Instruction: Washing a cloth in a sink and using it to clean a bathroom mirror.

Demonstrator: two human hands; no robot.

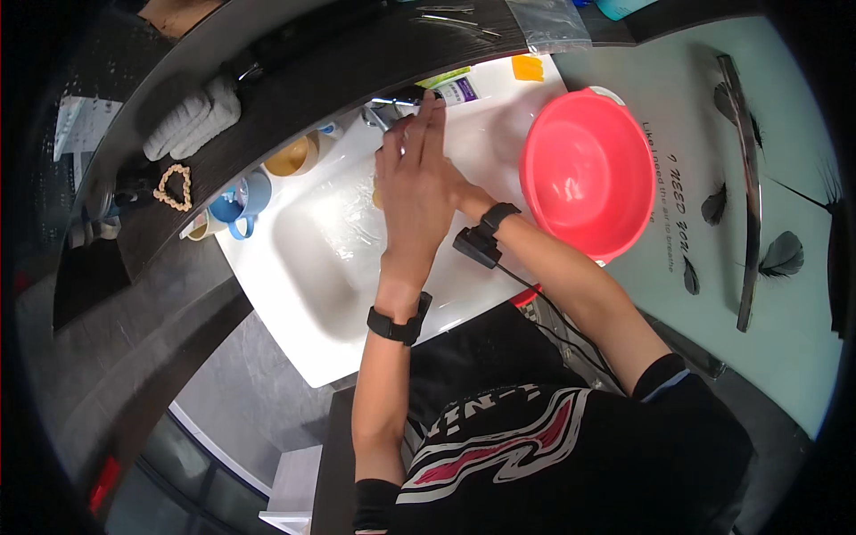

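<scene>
My left hand [415, 183] reaches over the white sink [312, 245], its fingers stretched toward the metal faucet [390, 114] at the back rim. The back of this hand faces up and covers part of the faucet. Behind it is my right hand [462, 189], mostly hidden, so its fingers and anything in them do not show. A small yellow thing [377, 198] peeks out beside my left hand; its kind cannot be made out. Water glistens on the basin's bottom.
A pink basin [588, 178] stands at the sink's right. Along the left rim are a blue mug [254, 192] and a tan cup [292, 159]. A tube [457, 91] and an orange piece [528, 68] lie at the back. A dark shelf [312, 80] overhangs the sink, holding a grey cloth [196, 118].
</scene>
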